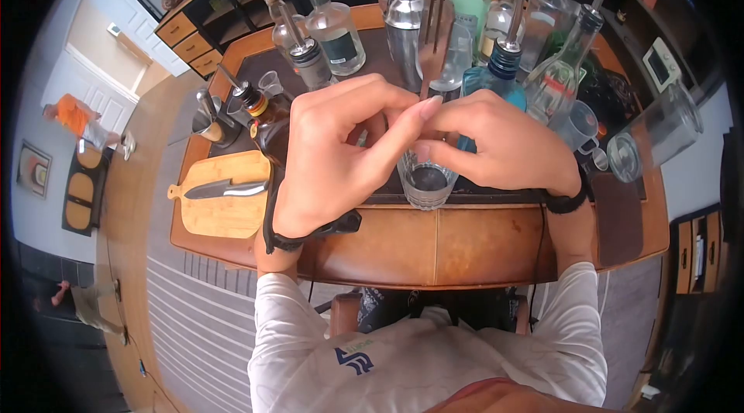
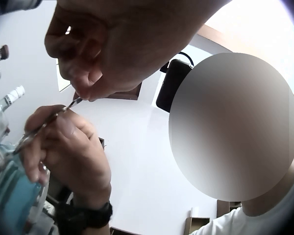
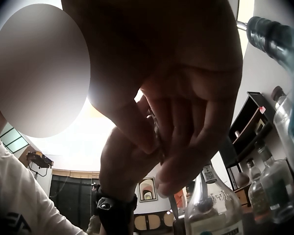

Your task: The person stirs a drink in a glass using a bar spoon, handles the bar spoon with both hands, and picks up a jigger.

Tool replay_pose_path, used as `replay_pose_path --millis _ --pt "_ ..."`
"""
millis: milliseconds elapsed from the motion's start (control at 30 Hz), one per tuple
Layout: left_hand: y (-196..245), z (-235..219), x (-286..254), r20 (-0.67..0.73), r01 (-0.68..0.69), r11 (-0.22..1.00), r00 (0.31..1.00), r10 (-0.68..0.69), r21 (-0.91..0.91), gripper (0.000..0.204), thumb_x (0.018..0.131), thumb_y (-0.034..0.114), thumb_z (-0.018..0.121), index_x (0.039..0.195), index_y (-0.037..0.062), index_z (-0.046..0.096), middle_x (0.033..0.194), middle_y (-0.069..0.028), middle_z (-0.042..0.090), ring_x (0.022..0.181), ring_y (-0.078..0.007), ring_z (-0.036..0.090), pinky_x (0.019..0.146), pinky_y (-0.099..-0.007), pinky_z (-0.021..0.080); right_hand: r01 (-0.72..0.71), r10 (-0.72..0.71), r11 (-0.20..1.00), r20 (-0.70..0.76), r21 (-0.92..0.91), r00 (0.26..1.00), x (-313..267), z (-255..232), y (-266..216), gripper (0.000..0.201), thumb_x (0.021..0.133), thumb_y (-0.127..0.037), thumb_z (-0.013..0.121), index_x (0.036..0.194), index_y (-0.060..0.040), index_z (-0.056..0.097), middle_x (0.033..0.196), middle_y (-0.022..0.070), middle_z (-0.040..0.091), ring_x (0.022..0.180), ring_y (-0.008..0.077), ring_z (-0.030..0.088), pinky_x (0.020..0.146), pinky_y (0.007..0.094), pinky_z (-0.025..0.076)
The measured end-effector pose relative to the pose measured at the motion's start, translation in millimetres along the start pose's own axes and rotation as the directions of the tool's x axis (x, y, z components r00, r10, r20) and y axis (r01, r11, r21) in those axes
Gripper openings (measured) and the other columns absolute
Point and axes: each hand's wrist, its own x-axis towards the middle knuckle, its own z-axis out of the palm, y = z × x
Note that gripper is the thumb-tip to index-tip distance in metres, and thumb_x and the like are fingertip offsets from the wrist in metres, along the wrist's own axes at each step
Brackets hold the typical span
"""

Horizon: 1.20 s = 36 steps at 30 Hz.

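Both hands are raised close together over the front of the table, with a fork-ended bar spoon (image 1: 432, 64) between them. Its tines point up and away in the head view. The left hand (image 1: 333, 146) pinches the end of the stem between thumb and fingertip. From the other side, the right hand (image 1: 504, 142) grips it with thumb and curled fingers. The twisted metal stem (image 2: 53, 116) runs between both hands in the left wrist view. Just below the fingers stands a clear cut glass (image 1: 428, 197), its upper part largely hidden by them.
Several bottles with pourers, including a blue bottle (image 1: 504, 76), crowd behind the hands beside a steel shaker (image 1: 403, 29). A knife (image 1: 225, 189) lies on a wooden board (image 1: 221, 219) at left. A tall glass (image 1: 659, 130) stands right. People are in the background.
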Motion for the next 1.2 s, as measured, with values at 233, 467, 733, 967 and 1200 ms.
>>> replay_pose_path --millis 233,467,733,967,1200 --pt "-1 2 -4 0.054 0.005 0.989 0.999 0.003 -0.149 0.011 0.087 0.009 0.079 0.082 0.0012 0.074 0.065 -0.0022 0.064 0.050 -0.0058 0.053 0.046 -0.0227 0.035 -0.077 0.066 0.993 0.125 0.088 0.990 -1 -9 -11 0.020 0.096 -0.015 0.064 0.092 0.0036 0.068 0.070 0.0231 0.063 0.059 0.0388 0.059 0.057 0.0429 0.046" --pt "-1 8 -3 0.006 -0.056 0.988 0.998 0.057 -0.143 0.013 0.087 0.009 0.079 0.081 0.0008 0.072 0.064 -0.0013 0.063 0.050 -0.0055 0.053 0.046 -0.0225 0.035 -0.047 0.050 0.998 0.087 -0.037 0.995 -4 -10 -13 0.020 0.095 -0.016 0.063 0.091 0.0034 0.068 0.071 0.0243 0.062 0.063 0.0422 0.060 0.059 0.0467 0.046" --pt "-10 13 1 -0.022 -0.043 0.993 0.999 0.041 -0.111 0.011 0.088 0.009 0.078 0.083 0.0013 0.071 0.061 0.0001 0.063 0.050 -0.0040 0.053 0.045 -0.0213 0.035 -0.038 0.039 0.995 0.011 -0.091 0.999 -6 -8 -8 0.016 0.093 -0.012 0.065 0.091 0.0036 0.067 0.072 0.0212 0.063 0.063 0.0382 0.061 0.057 0.0438 0.046" --pt "-7 13 2 0.019 0.074 0.992 0.997 -0.072 -0.106 0.011 0.089 0.004 0.078 0.087 -0.0023 0.069 0.064 0.0013 0.062 0.057 -0.0024 0.053 0.053 -0.0194 0.039 -0.039 0.024 0.984 -0.086 -0.172 0.996 -3 -6 -10 0.017 0.089 -0.012 0.064 0.086 0.0045 0.066 0.072 0.0230 0.064 0.067 0.0422 0.063 0.060 0.0490 0.048" --pt "-8 13 2 0.018 0.081 0.993 0.997 -0.080 -0.088 0.011 0.089 0.005 0.078 0.089 -0.0028 0.070 0.065 0.0016 0.063 0.058 -0.0015 0.053 0.053 -0.0186 0.039 -0.037 0.013 0.983 -0.129 -0.182 0.992 -3 -1 -6 0.016 0.088 -0.011 0.064 0.085 0.0045 0.065 0.067 0.0235 0.062 0.063 0.0423 0.062 0.057 0.0480 0.047"
